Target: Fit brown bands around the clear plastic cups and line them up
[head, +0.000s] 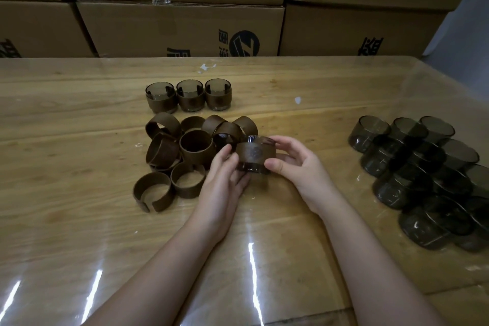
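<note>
Forearms are extended over the table. A smoky cup, ringed by a brown band, is gripped between the curled left hand and right hand, beside the loose bands. Risk: uneven pressure could seat the band crooked, or the pile could be knocked.

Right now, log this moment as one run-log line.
hands: left hand and right hand grip banded cup | row: three finished cups | pile: loose brown bands | right side: bare cups

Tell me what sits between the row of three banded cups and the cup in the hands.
In the head view, loose brown bands lie between the row of banded cups and the held cup.
</note>
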Demonstrator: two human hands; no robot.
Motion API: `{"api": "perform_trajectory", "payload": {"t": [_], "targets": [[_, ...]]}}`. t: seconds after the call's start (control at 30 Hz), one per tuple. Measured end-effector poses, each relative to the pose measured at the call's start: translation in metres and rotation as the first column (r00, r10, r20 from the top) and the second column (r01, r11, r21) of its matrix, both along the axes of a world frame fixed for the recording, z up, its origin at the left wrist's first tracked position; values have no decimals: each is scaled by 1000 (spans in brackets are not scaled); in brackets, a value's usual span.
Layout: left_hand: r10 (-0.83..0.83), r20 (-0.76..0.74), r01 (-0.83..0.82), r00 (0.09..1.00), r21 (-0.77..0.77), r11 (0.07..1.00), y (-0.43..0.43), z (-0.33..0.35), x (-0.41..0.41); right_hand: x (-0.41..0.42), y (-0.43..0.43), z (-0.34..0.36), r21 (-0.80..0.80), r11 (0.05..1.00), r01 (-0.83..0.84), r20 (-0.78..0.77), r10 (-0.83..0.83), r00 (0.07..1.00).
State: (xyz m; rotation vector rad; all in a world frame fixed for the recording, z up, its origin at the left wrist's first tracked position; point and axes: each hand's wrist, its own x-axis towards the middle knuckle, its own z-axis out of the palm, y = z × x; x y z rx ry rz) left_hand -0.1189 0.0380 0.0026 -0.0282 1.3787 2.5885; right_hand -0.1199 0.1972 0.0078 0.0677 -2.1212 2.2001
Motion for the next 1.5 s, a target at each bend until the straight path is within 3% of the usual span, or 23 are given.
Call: {"api": "perform_trajectory", "payload": {"t": [0.37, 0.9, 1.17, 1.33, 1.5], "targets": [[-15, -120, -9, 993, -197, 980, -4, -12, -3, -4, -17, -8, -156, 980, 120, -50, -129, 990], [10, -224, -63, 975, -231, 971, 0, -1, 4, -3, -22, -13, 87, 990, 112, -110, -102, 989], [31, -220, -86, 975, -247, 965, 1, 1, 6, -3, -22, -12, 99, 988, 121, -106, -110, 988], [88, -313, -183, 946, -286, 941, -3, 1, 7, -1, -22, -9, 64, 997, 48, -85, -42, 995], [-13, -337, -114, 941, -353, 929, -4, 0, 7, 1, -20, -11, 81, 991, 104, -114, -95, 989]]}}
